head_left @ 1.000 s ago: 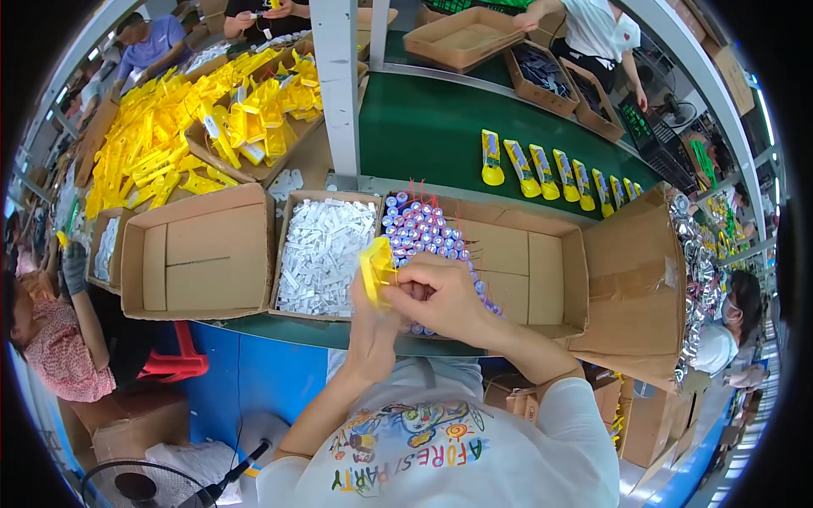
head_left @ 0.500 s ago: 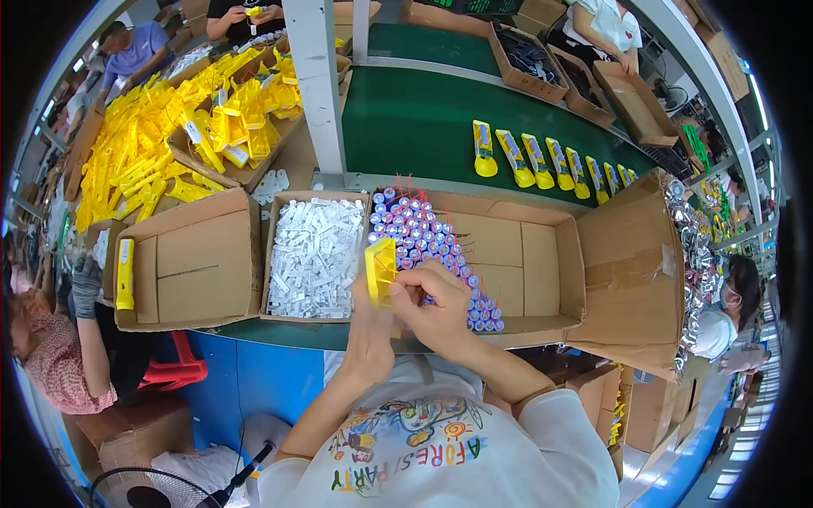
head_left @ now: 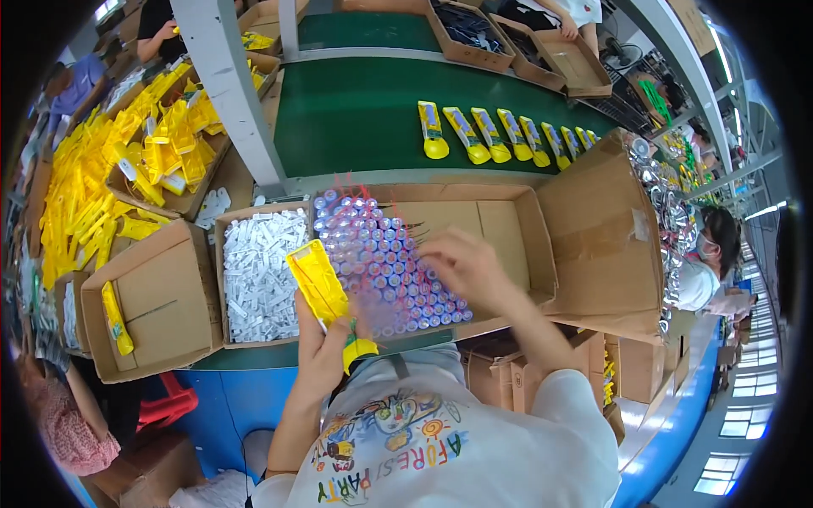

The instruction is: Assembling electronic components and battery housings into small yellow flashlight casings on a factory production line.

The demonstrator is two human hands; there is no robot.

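Note:
My left hand [head_left: 320, 351] is closed around a yellow plastic flashlight shell [head_left: 318, 284], which tilts with its rounded end toward me and its long body up and away. The fingers wrap its lower part. My right hand [head_left: 466, 267], with nothing plainly visible in it, hovers over the right side of the purple-wrapped battery cells [head_left: 389, 271]. Its fingers are bent and point left toward the thin wires that rise from the cells; motion blur hides whether they grip anything. The cells stand upright, packed together in a cardboard box [head_left: 513, 237].
Left of the cells, a box holds small white plastic parts [head_left: 267, 275]. Farther left, one yellow shell [head_left: 117, 317] lies in a cardboard tray [head_left: 174, 305]. Yellow shells [head_left: 93, 186] pile up beyond. Filled shells [head_left: 464, 135] line the green belt [head_left: 356, 110], behind a grey metal post [head_left: 229, 93].
My hands, together on the yellow shell before, have parted. The left keeps the shell, while the right has moved right over the cells. The whole view has shifted.

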